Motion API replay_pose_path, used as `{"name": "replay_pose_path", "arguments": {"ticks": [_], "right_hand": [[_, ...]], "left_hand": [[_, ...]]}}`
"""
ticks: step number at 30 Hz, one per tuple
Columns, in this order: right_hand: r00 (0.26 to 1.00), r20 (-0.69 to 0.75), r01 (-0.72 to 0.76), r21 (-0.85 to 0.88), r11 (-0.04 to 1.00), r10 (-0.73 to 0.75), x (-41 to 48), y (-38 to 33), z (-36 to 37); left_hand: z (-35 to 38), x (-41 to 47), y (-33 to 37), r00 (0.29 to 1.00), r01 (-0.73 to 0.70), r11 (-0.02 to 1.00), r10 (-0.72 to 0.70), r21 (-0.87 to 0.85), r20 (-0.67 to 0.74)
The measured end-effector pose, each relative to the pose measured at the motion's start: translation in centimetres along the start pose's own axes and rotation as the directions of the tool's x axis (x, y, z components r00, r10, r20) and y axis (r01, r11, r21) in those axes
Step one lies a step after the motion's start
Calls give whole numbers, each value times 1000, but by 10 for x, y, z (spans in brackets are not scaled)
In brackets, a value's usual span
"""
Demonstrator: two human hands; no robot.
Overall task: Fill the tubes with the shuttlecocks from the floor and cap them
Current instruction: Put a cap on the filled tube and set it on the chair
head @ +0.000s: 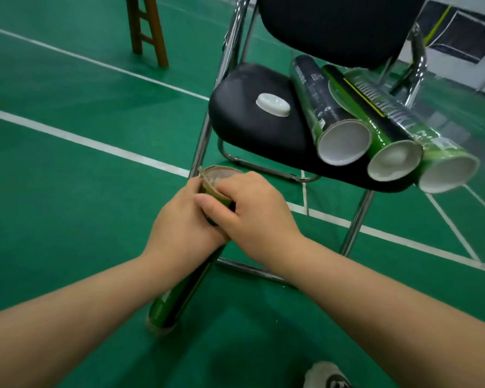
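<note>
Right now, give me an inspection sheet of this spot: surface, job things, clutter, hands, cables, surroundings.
Surface: green floor with white lines; no shuttlecocks seen on it.
Job's things: held tube tilted, lower end on the floor; dark tube, middle tube and right tube lie uncapped side by side on the chair; a white cap lies loose beside them.
Clutter: shoe at the bottom edge.
Hands: left hand and right hand both grip the held tube's top.
Cables: nothing seen.
Surroundings: wooden legs behind the chair, to the left.
</note>
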State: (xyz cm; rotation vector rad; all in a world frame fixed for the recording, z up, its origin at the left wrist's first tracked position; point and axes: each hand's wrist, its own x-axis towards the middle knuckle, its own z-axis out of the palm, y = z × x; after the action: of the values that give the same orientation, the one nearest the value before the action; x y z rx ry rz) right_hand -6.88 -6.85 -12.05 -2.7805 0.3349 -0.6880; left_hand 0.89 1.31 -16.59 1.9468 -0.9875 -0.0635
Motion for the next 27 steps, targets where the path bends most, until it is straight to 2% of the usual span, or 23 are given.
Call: {"name": "replay_pose_path", "arguments": {"ticks": [5,8,12,15,20,25,27], "right_hand": [[994,-101,29,-18,999,-31,-22,-8,-4],[995,-105,3,2,1000,-2,-33,-10,-5],[992,-122,-9,50,999,15,-39,-8,-9],[993,-115,-17,88,996,27,-40,-7,-11],[981,-173,-60,181,982,92,-33,-4,-9],[929,-242,-156,428,890,279,-11,-5,-9],[920,-247,-181,421,889,304,2,-5,-13]], "left_hand": [[4,-24,9,997,46,984,-55,-172,-50],[9,-34,17,997,54,989,-61,-137,-45],[11,-39,23,1000,7,976,-14,-217,-27],[12,-42,24,999,23,967,-30,-252,-24],[16,-39,26,998,51,964,-59,-261,-22],[19,-28,25,993,100,959,-112,-266,-28],[22,-19,25,993,103,955,-116,-279,-30]]}}
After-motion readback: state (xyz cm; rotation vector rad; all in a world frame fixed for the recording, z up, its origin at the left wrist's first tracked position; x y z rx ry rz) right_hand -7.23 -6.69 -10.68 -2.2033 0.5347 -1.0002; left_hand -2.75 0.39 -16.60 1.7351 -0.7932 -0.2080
